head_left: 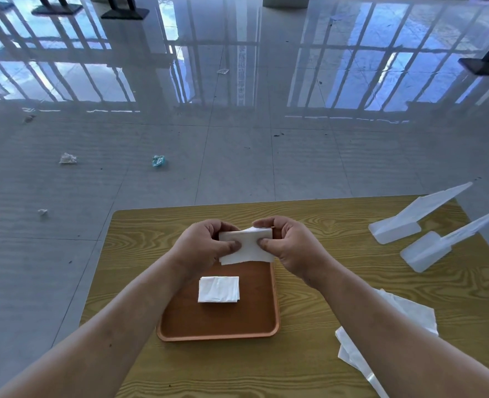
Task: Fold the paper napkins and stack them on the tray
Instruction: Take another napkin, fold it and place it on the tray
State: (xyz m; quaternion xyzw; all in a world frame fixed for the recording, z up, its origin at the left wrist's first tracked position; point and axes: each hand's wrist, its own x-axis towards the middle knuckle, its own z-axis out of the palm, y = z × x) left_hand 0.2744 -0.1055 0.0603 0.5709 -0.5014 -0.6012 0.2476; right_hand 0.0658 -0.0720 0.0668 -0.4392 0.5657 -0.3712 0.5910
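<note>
A glossy pale grey tiled floor (pixel 237 156) fills the upper part of my view, mirroring barred windows, with a few crumpled scraps lying on it. In front of me stands my yellow wood-grain desk (pixel 338 285), its far edge squared off against the floor. In the middle of the desk sits a brown rectangular tray with rounded corners (pixel 237 320), its long side running away from me. To the right of the tray, partly under my right forearm, lies a loose heap of white unfolded paper napkins (pixel 409 308), with a clear plastic wrapper (pixel 352 354) just beside it toward the near edge. At the far right corner of the desk stand two translucent white plastic holders (pixel 401 225), side by side and apart from everything else.

On the tray's floor, near its centre, rests one white folded paper napkin (pixel 218 289), lying flat.

Above the tray's far end I hold another white partly folded napkin (pixel 247 245) in the air between both hands. My left hand (pixel 206 245) pinches its left edge, thumb on the near face and fingers curled behind. My right hand (pixel 292 248) pinches its right edge the same way, thumb pressed on the front.
</note>
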